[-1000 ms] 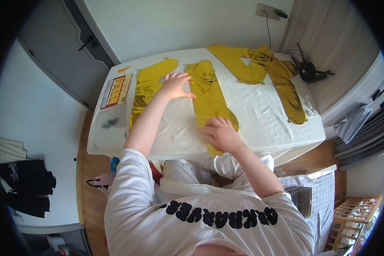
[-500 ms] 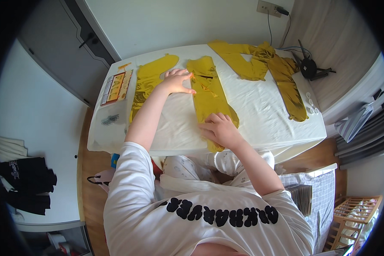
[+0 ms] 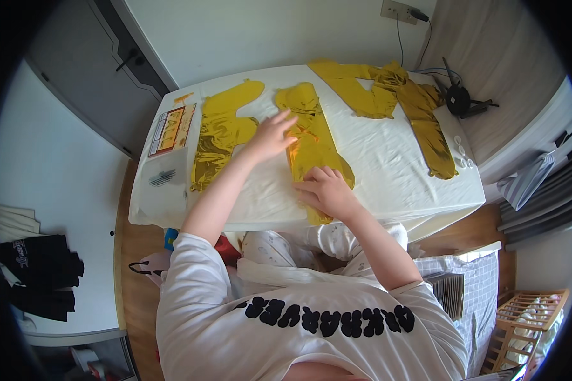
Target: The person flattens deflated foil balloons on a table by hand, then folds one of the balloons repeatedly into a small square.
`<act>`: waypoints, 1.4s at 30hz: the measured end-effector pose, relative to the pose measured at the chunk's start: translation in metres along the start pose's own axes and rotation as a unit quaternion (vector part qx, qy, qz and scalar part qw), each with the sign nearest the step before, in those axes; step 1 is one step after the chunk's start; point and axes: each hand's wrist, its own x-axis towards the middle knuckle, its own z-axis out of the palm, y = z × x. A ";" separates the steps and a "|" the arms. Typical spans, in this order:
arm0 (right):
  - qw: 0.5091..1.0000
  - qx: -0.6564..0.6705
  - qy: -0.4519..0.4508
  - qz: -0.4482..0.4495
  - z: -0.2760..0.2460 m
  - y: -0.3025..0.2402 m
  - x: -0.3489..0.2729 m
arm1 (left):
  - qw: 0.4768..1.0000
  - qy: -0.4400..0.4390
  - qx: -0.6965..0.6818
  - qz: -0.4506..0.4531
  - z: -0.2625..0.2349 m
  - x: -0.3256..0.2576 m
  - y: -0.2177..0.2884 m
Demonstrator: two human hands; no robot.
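A flat, uninflated gold foil balloon (image 3: pixel 326 151) lies lengthwise in front of me, creased across its upper half. My left hand (image 3: pixel 274 135) is over its left edge, fingers spread and fingertips touching or just above the foil; which of the two I cannot tell. My right hand (image 3: pixel 328 192) rests on the lower part of the same balloon, its thumb side by the left edge and its fingers laid out on the foil. Left of it lies a second gold foil balloon (image 3: pixel 216 140), wrinkled, partly behind my left forearm.
More gold foil balloons (image 3: pixel 419 124) spread over the right of the white-covered table (image 3: pixel 375 171). A printed card (image 3: pixel 171 130) and a clear bag (image 3: pixel 162 181) lie at the left. A black stand (image 3: pixel 459 100) and small white rings (image 3: pixel 462 152) sit at the far right.
My left hand has slid a little to the right and down, further onto the balloon's creased part. The balloon's upper end has shifted slightly left. My right hand has stayed put.
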 end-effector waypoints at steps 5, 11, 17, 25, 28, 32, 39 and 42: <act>1.000 0.005 -0.002 0.001 -0.001 0.000 0.001 | 0.998 -0.044 -0.038 0.030 0.020 -0.027 0.038; 1.000 0.025 0.003 -0.001 0.002 0.004 0.004 | 0.998 -0.036 0.005 0.050 0.043 -0.031 0.026; 0.999 0.042 -0.006 0.025 0.001 0.007 0.005 | 0.993 -0.030 0.098 0.057 0.049 -0.033 0.031; 0.904 0.344 0.116 0.226 -0.015 0.005 0.003 | 0.995 -0.024 0.073 0.060 0.047 -0.033 0.031; 0.943 0.108 0.192 0.251 -0.022 0.023 -0.012 | 0.992 -0.068 0.100 0.042 0.042 -0.032 0.041; 0.923 -0.134 0.134 0.335 -0.020 0.033 -0.025 | 0.991 -0.055 0.110 0.045 0.044 -0.032 0.038; 0.926 -0.067 0.109 0.355 -0.022 0.032 -0.016 | 0.993 -0.049 0.098 0.044 0.047 -0.033 0.036; 0.904 0.146 0.126 0.383 -0.023 0.045 -0.010 | 0.994 -0.048 0.089 0.051 0.046 -0.031 0.038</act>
